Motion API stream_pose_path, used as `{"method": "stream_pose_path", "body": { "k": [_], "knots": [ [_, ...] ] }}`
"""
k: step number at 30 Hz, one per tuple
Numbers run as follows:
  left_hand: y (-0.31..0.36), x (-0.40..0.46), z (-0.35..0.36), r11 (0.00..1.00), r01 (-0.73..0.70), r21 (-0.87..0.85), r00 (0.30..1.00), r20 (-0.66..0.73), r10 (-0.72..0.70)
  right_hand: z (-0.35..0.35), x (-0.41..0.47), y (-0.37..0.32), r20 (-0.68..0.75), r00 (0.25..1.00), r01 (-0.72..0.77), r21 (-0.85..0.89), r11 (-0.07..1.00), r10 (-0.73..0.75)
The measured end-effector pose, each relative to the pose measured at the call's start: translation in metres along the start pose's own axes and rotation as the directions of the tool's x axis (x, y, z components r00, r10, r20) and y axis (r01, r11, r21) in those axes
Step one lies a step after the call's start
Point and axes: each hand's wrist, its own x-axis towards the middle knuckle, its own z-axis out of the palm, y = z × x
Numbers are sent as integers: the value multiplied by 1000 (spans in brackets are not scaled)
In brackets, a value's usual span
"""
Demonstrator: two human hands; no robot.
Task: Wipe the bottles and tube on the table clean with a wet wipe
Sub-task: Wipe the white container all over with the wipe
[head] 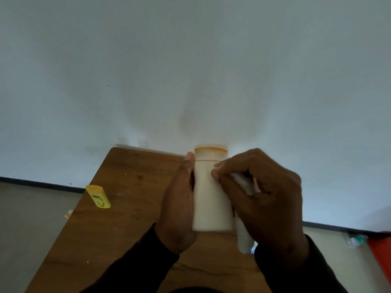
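Partly, both hands point(222, 199) hide the white bottle point(211, 197); wipe point(243, 182) barely shows.

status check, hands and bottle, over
Left hand grips white bottle. Right hand presses wet wipe to it. Yellow tube untouched, nothing blocking.

A wooden table point(118, 218) runs from six o'clock up to the middle. A pale wall point(190, 60) fills the upper half, a dark baseboard point(42, 183) at nine o'clock. A red object point(380, 256) sits at four o'clock, beside something greenish, too blurred to identify.
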Motion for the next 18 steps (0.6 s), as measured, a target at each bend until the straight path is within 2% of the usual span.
{"method": "stream_pose_path", "body": {
  "k": [2,6,10,12,15,18],
  "knots": [
    [3,-2,0,999,31,-23,999,12,-31,-7,0,4,-28,999,-46,15,999,47],
    [5,-2,1,999,34,-31,999,42,-33,-9,-8,-7,98,995,25,80,996,-33],
    [6,-4,4,993,98,-64,989,120,-90,-10,-3,2,-33,998,-48,14,999,49],
    [7,-4,-1,989,127,-77,984,133,-116,-14,-5,3,-19,998,-65,72,995,67],
    [5,-1,-7,988,119,-103,986,132,-105,-16,-10,-4,81,997,-34,186,982,19],
    [6,-2,-3,978,154,-140,975,182,-127,-11,-7,0,0,996,-90,146,985,91]
  ]
}}
